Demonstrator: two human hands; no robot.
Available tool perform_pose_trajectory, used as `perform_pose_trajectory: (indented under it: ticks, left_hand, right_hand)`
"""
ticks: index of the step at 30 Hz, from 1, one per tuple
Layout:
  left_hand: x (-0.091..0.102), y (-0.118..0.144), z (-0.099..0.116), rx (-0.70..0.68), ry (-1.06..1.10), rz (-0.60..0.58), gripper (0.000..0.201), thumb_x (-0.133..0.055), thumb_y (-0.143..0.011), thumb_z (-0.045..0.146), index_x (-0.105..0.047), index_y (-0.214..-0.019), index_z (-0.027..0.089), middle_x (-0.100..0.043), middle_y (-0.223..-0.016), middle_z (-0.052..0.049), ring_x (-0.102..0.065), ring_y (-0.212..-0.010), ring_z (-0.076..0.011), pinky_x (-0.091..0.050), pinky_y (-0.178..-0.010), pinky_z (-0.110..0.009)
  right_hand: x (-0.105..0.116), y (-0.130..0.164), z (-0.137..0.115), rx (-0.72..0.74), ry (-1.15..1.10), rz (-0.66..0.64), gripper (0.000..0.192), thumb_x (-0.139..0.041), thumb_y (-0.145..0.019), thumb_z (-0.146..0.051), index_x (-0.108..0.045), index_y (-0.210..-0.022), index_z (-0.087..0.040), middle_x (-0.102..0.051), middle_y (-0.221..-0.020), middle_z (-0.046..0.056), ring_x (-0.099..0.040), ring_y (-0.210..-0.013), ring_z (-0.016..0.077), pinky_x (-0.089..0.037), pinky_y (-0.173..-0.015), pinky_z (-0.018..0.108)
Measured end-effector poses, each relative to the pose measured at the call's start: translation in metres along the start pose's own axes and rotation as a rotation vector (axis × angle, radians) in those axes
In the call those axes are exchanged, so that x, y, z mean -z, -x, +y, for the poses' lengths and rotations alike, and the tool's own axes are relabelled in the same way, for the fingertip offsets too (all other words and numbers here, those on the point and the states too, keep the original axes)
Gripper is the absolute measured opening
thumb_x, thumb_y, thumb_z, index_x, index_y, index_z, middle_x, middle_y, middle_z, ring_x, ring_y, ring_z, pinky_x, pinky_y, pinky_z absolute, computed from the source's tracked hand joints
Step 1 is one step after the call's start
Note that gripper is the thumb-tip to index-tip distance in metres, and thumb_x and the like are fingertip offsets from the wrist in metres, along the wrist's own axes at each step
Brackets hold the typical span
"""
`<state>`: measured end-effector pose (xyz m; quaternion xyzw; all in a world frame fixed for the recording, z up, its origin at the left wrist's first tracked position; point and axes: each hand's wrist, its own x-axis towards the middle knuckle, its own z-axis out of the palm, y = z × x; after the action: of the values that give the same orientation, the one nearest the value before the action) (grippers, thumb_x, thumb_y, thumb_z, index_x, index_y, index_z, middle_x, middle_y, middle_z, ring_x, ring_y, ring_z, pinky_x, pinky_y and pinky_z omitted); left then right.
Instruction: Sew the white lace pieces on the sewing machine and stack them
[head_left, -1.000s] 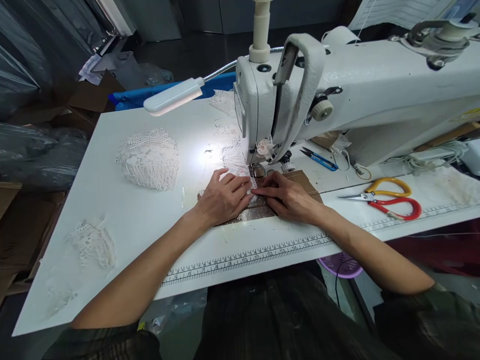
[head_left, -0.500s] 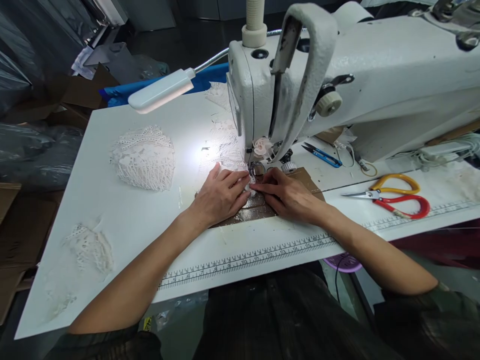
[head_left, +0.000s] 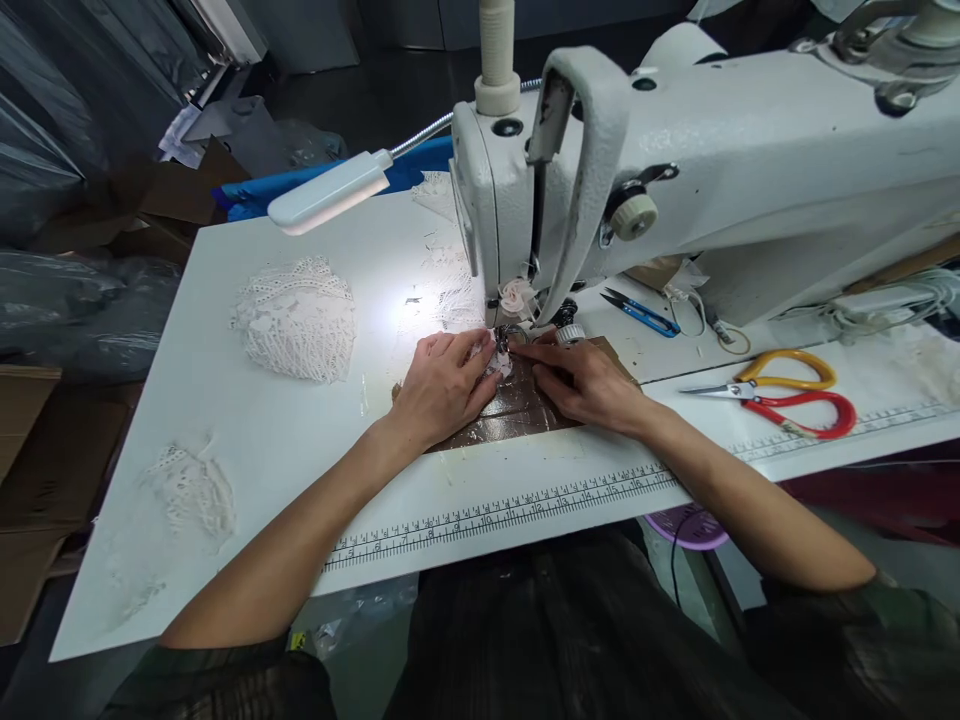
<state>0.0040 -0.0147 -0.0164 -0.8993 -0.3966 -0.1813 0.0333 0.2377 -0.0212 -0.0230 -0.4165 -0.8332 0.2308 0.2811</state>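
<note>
Under the needle of a white sewing machine lies a small piece of white lace. My left hand lies flat over the lace's left side, its fingers stretched out toward the presser foot. From the right, my right hand reaches in with its index finger extended close beside the foot and the other fingers curled below. Whether it pinches any of the lace, I cannot tell. Brown tape covers the machine bed beneath both hands. A pale fabric rose hangs on the machine head.
On the left of the white table are a lace pile and a smaller lace scrap. Scissors with yellow and red handles and blue thread snips lie right. A lamp overhangs the table; a ruler strip runs along the front.
The camera view has shifted slightly. My right index finger has moved up closer to the presser foot, and my left hand still rests on the lace.
</note>
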Motion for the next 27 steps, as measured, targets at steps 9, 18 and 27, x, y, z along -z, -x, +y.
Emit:
perform_pose_trajectory:
  ticks: [9, 18, 27]
  left_hand:
    - [0.004, -0.001, -0.022, -0.381, 0.198, 0.063, 0.013, -0.054, -0.097, 0.02, -0.065, -0.103, 0.014, -0.071, -0.104, -0.01, -0.067, -0.092, -0.0183, -0.059, -0.082, -0.036]
    - [0.007, -0.006, -0.014, -0.066, 0.338, 0.114, 0.014, -0.05, -0.099, 0.024, -0.061, -0.1, 0.015, -0.068, -0.099, -0.009, -0.067, -0.092, -0.0163, -0.061, -0.078, -0.033]
    - [0.003, -0.008, -0.013, -0.044, 0.335, 0.2, 0.015, -0.053, -0.098, 0.023, -0.064, -0.091, 0.016, -0.071, -0.093, -0.007, -0.068, -0.087, -0.0153, -0.06, -0.075, -0.032]
  right_hand:
    - [0.0, 0.0, 0.001, -0.094, -0.018, 0.129, 0.017, -0.051, -0.09, -0.02, -0.061, -0.103, -0.016, -0.057, -0.081, 0.004, -0.052, -0.067, 0.0157, -0.045, -0.062, 0.031]
    - [-0.001, 0.003, -0.007, 0.035, 0.046, 0.023, 0.018, -0.048, -0.095, -0.021, -0.06, -0.108, -0.018, -0.063, -0.101, 0.01, -0.059, -0.081, 0.0195, -0.053, -0.076, 0.038]
    - [-0.003, 0.005, -0.002, 0.059, 0.071, 0.017, 0.027, -0.047, -0.096, -0.021, -0.064, -0.117, -0.018, -0.061, -0.106, 0.011, -0.061, -0.089, 0.0213, -0.057, -0.084, 0.041]
